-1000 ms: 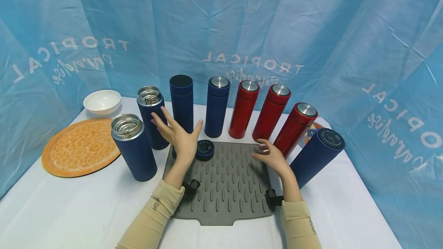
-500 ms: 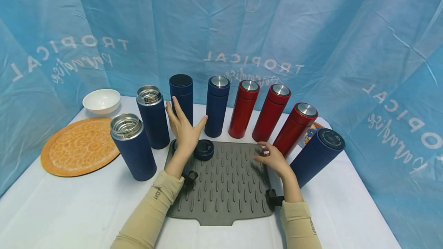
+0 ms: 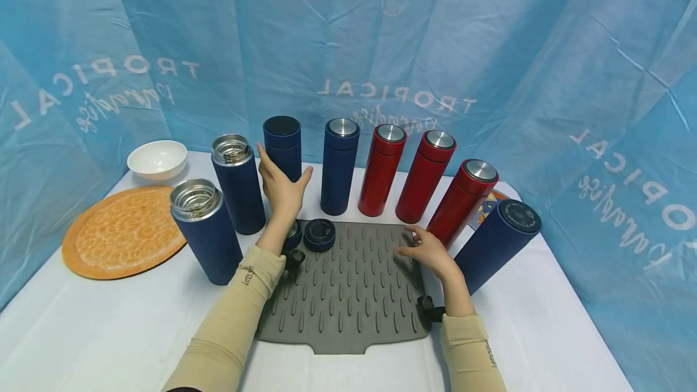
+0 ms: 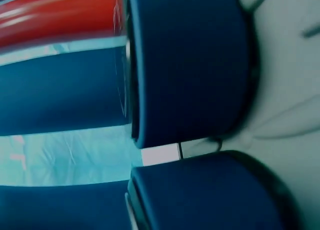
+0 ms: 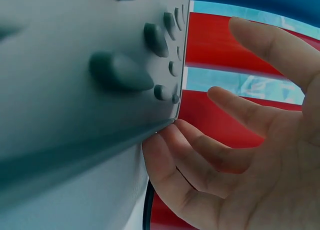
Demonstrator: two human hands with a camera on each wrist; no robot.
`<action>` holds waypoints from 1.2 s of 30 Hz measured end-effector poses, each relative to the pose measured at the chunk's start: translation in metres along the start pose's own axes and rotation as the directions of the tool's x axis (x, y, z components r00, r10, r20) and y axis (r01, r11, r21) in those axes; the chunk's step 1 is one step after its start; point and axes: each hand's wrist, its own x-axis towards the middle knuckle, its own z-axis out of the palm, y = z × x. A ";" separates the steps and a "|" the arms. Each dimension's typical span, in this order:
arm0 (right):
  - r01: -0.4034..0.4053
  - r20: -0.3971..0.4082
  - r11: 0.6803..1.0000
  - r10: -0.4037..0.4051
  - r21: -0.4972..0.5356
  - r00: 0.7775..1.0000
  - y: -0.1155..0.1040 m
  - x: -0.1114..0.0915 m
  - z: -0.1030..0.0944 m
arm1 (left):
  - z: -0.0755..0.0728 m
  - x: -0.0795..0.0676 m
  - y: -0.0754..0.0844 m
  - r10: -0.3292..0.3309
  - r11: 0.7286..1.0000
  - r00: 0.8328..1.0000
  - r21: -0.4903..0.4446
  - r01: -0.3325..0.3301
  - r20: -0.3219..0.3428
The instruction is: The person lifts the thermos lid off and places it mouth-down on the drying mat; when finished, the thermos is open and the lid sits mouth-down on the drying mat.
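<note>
My left hand (image 3: 283, 192) reaches toward a capped blue thermos bottle (image 3: 283, 144), its fingers at the bottle's left side and thumb spread to the right; whether it touches is unclear. Two blue lids (image 3: 319, 235) lie at the back left of a grey ribbed mat (image 3: 348, 295). One lid (image 4: 195, 65) fills much of the left wrist view, where no hand shows. My right hand (image 3: 427, 251) rests by the mat's back right corner, fingers loosely bent and holding nothing. In the right wrist view its lower fingertips (image 5: 155, 145) lie at the mat's edge.
Two uncapped blue bottles (image 3: 236, 189) stand at left, near a round pizza-like mat (image 3: 125, 231) and a white bowl (image 3: 158, 160). Another blue bottle (image 3: 339, 168), several red bottles (image 3: 382, 171) and a blue one (image 3: 495, 244) curve round to the right.
My left hand has moved from beside the uncapped blue bottle, right and then forward, to the capped blue bottle, uncovering the second lid. The right hand has barely moved.
</note>
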 end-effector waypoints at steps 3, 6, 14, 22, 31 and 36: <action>0.002 0.004 1.000 -0.002 0.015 1.000 0.000 0.000 0.000 | 0.001 0.007 -0.003 -0.059 0.998 0.998 -0.030 0.059 -0.003; 0.010 0.009 1.000 -0.010 0.022 1.000 0.000 0.000 0.000 | 0.002 0.012 -0.006 -0.096 0.994 0.995 -0.047 0.097 0.005; 0.023 0.010 0.999 -0.024 0.034 1.000 -0.002 -0.001 0.000 | 0.002 0.014 -0.011 -0.112 0.993 0.994 -0.044 0.113 0.016; 0.014 0.015 1.000 -0.014 0.022 1.000 -0.002 0.000 0.001 | 0.001 0.014 -0.011 -0.109 0.993 0.994 -0.051 0.110 0.009; 0.008 0.018 1.000 -0.008 0.004 1.000 -0.003 0.001 0.000 | -0.001 0.005 -0.009 -0.050 0.994 0.999 -0.097 0.050 -0.004; 0.010 0.018 1.000 -0.010 -0.001 1.000 -0.002 0.001 0.000 | -0.009 -0.001 0.003 -0.008 0.986 1.000 -0.165 0.008 0.004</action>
